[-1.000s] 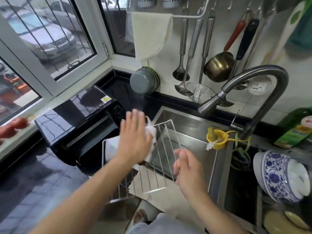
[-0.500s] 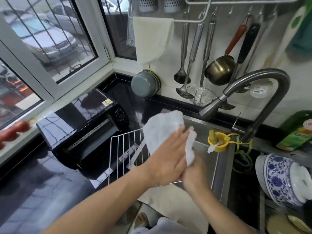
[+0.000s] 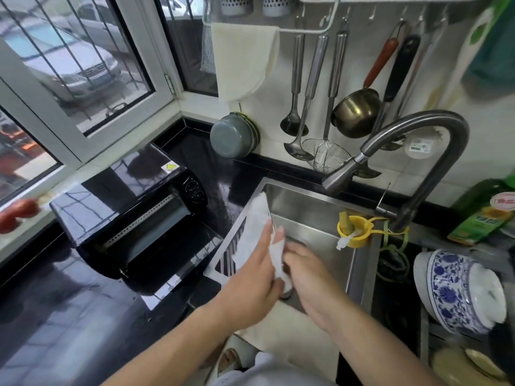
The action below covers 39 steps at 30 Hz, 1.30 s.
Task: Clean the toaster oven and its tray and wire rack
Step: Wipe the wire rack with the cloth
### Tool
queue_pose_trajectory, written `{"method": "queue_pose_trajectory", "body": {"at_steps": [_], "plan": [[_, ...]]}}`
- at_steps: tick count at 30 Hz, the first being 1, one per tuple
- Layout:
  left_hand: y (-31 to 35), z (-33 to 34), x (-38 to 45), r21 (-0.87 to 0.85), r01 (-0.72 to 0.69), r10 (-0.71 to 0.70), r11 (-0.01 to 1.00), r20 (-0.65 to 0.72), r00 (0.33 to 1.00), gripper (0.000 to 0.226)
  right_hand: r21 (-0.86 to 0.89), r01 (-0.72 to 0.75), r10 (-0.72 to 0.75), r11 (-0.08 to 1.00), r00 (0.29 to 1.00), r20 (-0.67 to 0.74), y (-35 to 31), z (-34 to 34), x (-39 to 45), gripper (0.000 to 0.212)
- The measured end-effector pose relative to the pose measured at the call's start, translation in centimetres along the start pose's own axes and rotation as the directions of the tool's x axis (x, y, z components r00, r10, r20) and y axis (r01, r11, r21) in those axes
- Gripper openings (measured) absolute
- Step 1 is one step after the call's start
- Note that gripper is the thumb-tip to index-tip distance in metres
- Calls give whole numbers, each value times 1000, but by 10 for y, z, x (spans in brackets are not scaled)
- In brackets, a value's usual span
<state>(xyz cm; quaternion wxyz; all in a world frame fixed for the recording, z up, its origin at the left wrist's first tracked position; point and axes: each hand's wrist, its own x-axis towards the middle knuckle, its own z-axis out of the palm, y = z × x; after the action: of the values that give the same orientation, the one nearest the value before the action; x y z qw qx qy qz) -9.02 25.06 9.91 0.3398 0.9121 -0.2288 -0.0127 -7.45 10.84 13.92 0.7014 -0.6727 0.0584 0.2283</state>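
Nearest, the left hand lays straight fingers on a white cloth, pressing it to the wire rack, presumably to wipe it. The right hand steadies the rack's near edge; its grip is hidden. The rack tilts over the sink, beside the toaster oven on the desk. Beyond, the faucet overhangs.

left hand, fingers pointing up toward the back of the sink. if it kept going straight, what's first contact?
Probably nothing new: the left hand already presses the white cloth on the wire rack. Past them, likely the sink's back wall; depth unclear.
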Motion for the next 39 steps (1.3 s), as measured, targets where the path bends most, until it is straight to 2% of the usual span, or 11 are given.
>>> {"method": "queue_pose_trajectory", "body": {"at_steps": [3, 5, 7, 9, 13, 16, 20, 23, 28, 34, 39], "plan": [[-3, -20, 2, -413, 85, -227, 907, -308, 924, 72, -191, 79, -38, 978, 977, 210, -18, -10, 3, 26], [-7, -37, 5, -706, 89, -480, 702, -378, 792, 56, -85, 74, -47, 994, 957, 286, -29, -28, 2, 24], [-16, -55, 6, -961, -11, -655, 277, -197, 729, 63, -116, 145, -138, 983, 988, 70, -27, -52, 7, 24], [-22, -70, 0, -997, -74, -612, 17, -69, 788, 62, -414, 146, -236, 898, 956, -176, -18, -75, 10, 25], [-30, -84, -13, -996, -55, -591, -74, -1, 807, 63, -327, 5, 25, 945, 996, 89, 11, -94, 9, 59], [-35, -88, -14, -996, -57, -665, -67, 2, 747, 58, -104, -45, 76, 994, 946, 316, 22, -87, 3, 45], [-24, -81, 0, -987, 35, -906, 154, -127, 403, 26, 148, -55, 11, 988, 959, 283, 16, -70, -1, 35], [-17, -81, 6, -992, -61, -961, 108, -120, 249, 14, 139, 36, -70, 990, 968, 242, 7, -59, -4, 36], [-4, -81, 6, -992, -9, -921, 127, -121, 369, 50, -197, 383, -366, 902, 923, 119, 10, -38, -19, 33], [-6, -101, 31, -980, -198, -787, -22, -105, 608, 47, -729, 669, -624, 146, 634, 457, 54, 14, -27, 77], [28, -96, 16, -986, -44, -545, -164, 53, 837, 68, -844, 420, -611, 335, 778, 145, 42, 2, 6, 89]]}}
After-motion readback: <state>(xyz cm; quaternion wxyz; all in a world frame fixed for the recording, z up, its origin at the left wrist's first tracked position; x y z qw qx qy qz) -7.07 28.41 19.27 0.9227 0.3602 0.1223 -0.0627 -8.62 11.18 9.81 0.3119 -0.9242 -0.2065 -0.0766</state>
